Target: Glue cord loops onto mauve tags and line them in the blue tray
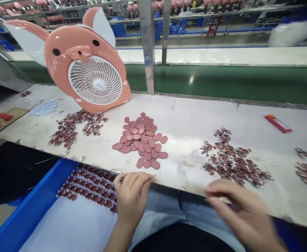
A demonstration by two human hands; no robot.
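My left hand is at the table's front edge, just below a heap of flat pinkish-red oval pieces. Its fingers are pinched together, with a small reddish bit showing at the fingertips, too small to name. On the right, my right hand is blurred, thumb and index finger close together; what lies between them, if anything, cannot be made out. Beyond it lies a pile of small dark-red and metallic parts. A small whitish bottle lies left of that pile.
A pink pig-shaped fan stands at the back left of the table. More part piles lie in front of it. A blue bin at lower left holds rows of assembled pieces. A red packet is at right.
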